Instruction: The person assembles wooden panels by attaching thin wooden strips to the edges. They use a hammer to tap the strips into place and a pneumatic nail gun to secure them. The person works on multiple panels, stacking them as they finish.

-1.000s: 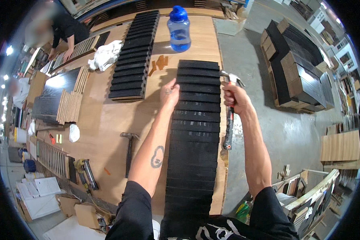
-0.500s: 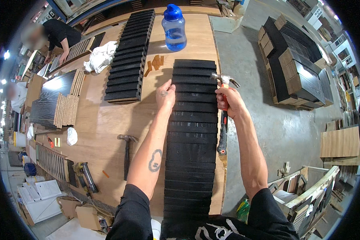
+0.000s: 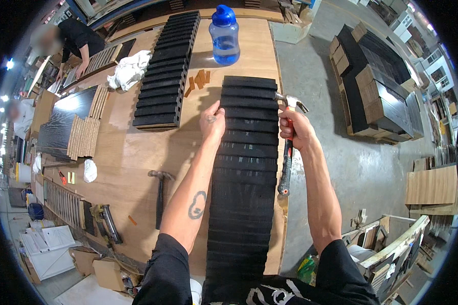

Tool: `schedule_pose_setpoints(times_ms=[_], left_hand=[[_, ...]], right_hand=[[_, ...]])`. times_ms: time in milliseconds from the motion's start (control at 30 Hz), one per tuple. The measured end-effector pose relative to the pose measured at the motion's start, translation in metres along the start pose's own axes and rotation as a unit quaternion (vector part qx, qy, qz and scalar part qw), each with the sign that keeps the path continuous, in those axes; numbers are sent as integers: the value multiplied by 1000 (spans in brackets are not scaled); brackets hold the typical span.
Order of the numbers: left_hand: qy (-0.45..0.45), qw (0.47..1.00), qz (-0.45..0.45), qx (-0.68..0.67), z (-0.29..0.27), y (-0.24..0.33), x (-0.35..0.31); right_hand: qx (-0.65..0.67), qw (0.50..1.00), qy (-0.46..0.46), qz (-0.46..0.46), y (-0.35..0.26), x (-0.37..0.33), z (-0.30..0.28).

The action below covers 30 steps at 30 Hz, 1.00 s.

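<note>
A long black slatted panel (image 3: pixel 243 175) lies lengthwise before me on the wooden worktable (image 3: pixel 122 168). My left hand (image 3: pixel 213 122) is closed at its left edge near the far end, thumb uppermost; the fingertips are partly hidden. At the opposite edge my right hand (image 3: pixel 296 127) grips a claw hammer (image 3: pixel 286 168) high on its red and black handle, close below the metal head. The head sits beside the panel's right edge, claw pointing right, and the handle end hangs toward me. A second, dark hammer (image 3: pixel 160 195) rests on the table left of my left forearm.
Another black slatted panel (image 3: pixel 166 71), small brown strips (image 3: pixel 197 81) and a blue-capped water bottle (image 3: pixel 225 38) occupy the table's far part. White cloth (image 3: pixel 129 71) and stacked boards (image 3: pixel 84 137) lie left. A co-worker (image 3: pixel 79 43) bends over slats far left. Black boards (image 3: pixel 376 86) stand stacked on the floor at right.
The hammer head has shifted slightly right, away from the panel's edge. My left hand keeps its place at the panel, and the whole view has moved a little.
</note>
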<state>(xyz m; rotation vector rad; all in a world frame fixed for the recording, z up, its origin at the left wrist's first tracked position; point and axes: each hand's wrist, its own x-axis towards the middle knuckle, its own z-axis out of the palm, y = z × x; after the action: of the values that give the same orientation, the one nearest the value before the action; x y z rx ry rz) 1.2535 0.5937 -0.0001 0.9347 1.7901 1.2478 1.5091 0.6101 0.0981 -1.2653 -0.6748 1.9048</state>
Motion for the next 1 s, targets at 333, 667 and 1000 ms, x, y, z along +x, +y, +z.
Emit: schedule_pose_setpoints(times_ms=[333, 667, 1000], left_hand=[[8, 999, -27, 46, 12, 46, 23], [-21, 999, -26, -2, 14, 41, 64], [-39, 998, -41, -5, 22, 68, 56]], right_hand=[[12, 1000, -13, 6, -19, 32, 1], [15, 1000, -18, -9, -31, 58, 4], [-31, 999, 6, -6, -33, 69, -8]])
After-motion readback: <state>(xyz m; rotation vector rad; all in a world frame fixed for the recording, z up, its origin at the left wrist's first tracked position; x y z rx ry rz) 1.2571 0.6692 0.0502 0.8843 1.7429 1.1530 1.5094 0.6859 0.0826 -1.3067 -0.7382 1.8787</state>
